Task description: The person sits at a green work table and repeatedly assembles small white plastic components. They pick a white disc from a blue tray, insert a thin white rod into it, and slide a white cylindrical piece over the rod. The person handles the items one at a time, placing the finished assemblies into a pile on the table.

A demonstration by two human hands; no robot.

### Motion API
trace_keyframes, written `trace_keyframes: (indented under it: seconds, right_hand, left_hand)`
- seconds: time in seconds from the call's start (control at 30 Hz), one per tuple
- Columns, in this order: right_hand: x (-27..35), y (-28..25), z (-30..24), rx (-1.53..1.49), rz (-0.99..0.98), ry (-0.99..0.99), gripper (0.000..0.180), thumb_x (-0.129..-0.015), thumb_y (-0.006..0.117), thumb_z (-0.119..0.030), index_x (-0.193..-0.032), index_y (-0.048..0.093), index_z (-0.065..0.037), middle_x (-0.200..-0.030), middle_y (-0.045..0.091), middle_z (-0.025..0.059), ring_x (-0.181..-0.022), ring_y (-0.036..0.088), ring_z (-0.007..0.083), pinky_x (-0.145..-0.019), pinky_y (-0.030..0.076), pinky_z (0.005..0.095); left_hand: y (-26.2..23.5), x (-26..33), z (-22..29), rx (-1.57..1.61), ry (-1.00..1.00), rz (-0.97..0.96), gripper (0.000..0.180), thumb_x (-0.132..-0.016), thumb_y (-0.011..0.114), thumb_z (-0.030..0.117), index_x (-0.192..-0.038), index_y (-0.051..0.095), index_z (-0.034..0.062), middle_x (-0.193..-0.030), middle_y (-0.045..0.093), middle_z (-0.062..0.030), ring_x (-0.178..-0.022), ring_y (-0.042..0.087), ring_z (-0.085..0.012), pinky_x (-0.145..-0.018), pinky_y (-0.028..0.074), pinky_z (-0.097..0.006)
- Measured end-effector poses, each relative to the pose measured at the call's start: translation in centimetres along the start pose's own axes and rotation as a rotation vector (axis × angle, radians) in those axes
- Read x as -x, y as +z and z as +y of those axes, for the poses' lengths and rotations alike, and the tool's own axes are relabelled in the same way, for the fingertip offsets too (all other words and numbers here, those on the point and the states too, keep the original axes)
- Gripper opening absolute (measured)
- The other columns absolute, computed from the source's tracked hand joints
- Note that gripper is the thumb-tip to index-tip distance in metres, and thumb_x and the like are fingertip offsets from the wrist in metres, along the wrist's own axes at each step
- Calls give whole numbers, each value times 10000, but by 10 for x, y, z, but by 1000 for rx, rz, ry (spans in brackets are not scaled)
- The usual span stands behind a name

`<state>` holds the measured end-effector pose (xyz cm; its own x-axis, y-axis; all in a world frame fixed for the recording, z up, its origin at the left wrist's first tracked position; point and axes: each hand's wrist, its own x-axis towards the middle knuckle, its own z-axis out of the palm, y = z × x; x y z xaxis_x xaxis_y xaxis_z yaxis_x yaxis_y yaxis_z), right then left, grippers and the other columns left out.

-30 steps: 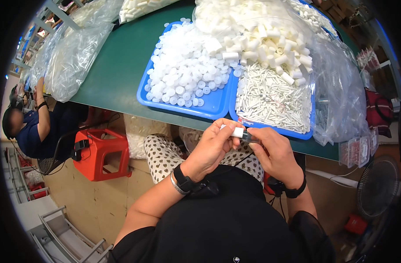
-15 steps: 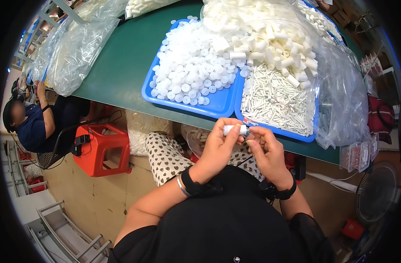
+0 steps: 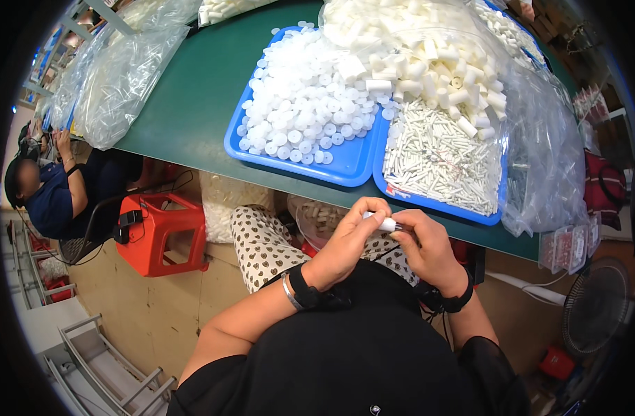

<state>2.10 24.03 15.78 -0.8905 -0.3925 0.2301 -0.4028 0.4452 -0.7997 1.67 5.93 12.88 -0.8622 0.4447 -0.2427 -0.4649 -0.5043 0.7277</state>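
My left hand [image 3: 348, 239] and my right hand [image 3: 428, 246] meet over my lap, just below the green table's edge [image 3: 192, 111]. Both pinch a small white plastic tube [image 3: 381, 222] between their fingertips. Ahead on the table, a blue tray [image 3: 289, 161] holds several round white caps. Beside it on the right, a second blue tray [image 3: 435, 202] holds several thin white sticks. Behind that, a heap of short white tubes [image 3: 428, 59] lies in a clear bag.
Clear plastic bags [image 3: 119, 76] of parts lie at the table's left end and right side [image 3: 543, 159]. A red stool [image 3: 161, 232] stands on the floor to my left. Another person [image 3: 50, 197] sits further left. A fan [image 3: 598, 315] stands at the lower right.
My two hands have stayed together on the small white tube, dropping slightly lower toward my lap. My view has tipped a little, so the trays sit higher in the picture.
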Motion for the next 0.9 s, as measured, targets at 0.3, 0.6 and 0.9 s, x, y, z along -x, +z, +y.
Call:
trace_keyframes:
  seconds: [0.3, 0.6, 0.9]
  right_hand:
    - [0, 25, -1, -118, 78, 70, 154, -920, 612, -46, -1055, 558, 6, -926, 636, 177, -754, 640, 332, -665, 501, 384]
    - [-16, 33, -6, 32, 164, 7, 265, -899, 626, -46, -1134, 513, -5, -916, 619, 145, -793, 636, 351, -700, 514, 397]
    - [-20, 33, 4, 274, 178, -184, 205, -868, 673, -113, -1019, 582, -9, -800, 609, 131, -693, 630, 323, -582, 497, 394]
  left_hand:
    - [2, -6, -2, 53, 62, -118, 396, -1053, 352, 242, -1332, 492, -1, -1476, 408, -138, -1339, 412, -223, -1131, 309, -386]
    - [0, -9, 12, 205, -42, -92, 546, -1050, 301, 358, -1476, 331, 16, -1496, 387, -125, -1350, 404, -219, -1132, 317, -378]
    - [-4, -7, 5, 529, -116, -132, 486, -1032, 426, 307, -1446, 371, 60, -1522, 353, -97, -1393, 347, -249, -1155, 303, -400]
